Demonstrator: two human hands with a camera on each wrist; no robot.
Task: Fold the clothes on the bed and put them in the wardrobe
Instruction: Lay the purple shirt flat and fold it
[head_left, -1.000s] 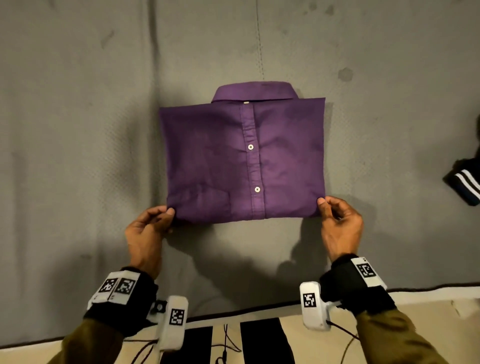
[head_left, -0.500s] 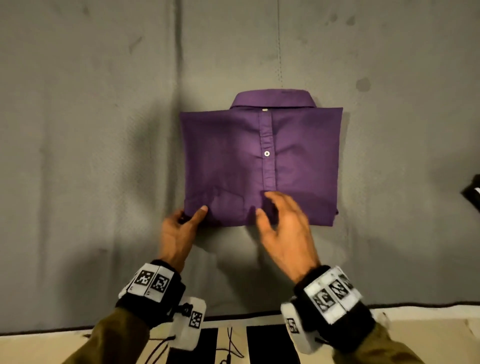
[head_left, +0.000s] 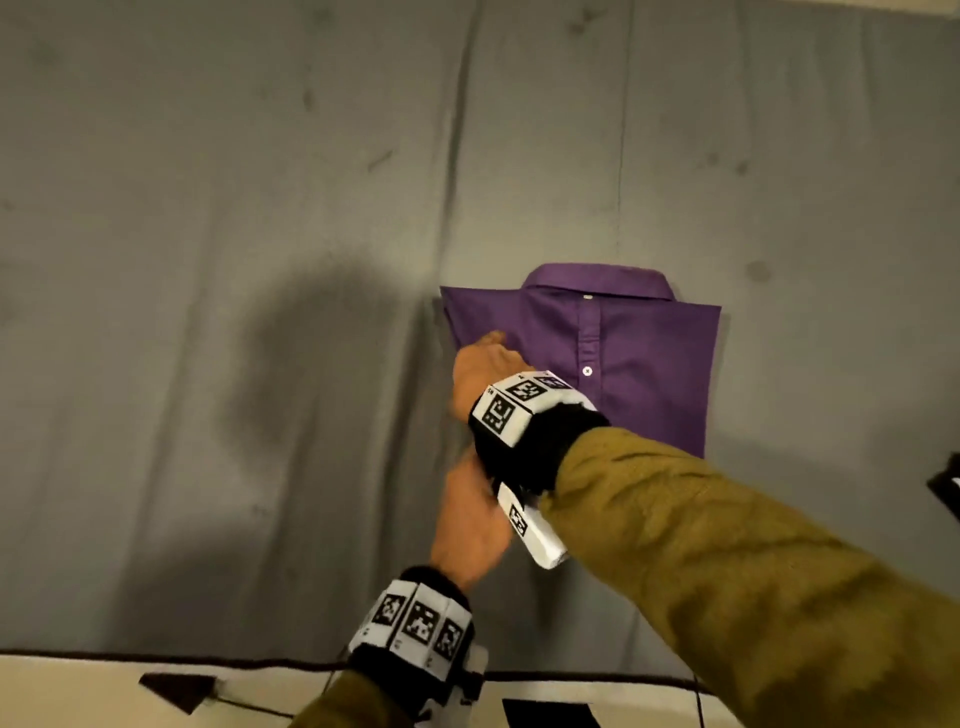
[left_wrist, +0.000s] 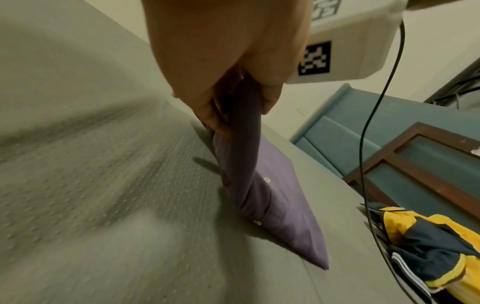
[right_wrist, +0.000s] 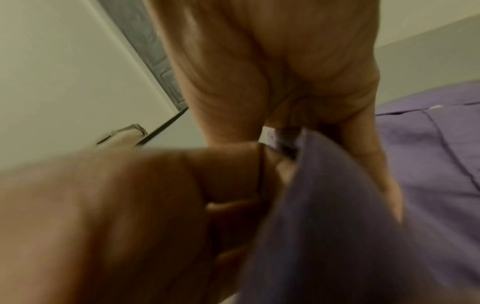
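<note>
Folded purple cotton button-up shirt (head_left: 623, 364) lies on grey textured bedsheet (head_left: 208, 260), bare sheet left and beyond. Left hand (head_left: 470, 514) pinches raised near-left shirt corner, fingers (left_wrist: 215, 115) curled round fabric. Right hand (head_left: 480, 371) crosses over, grips left edge.
</note>
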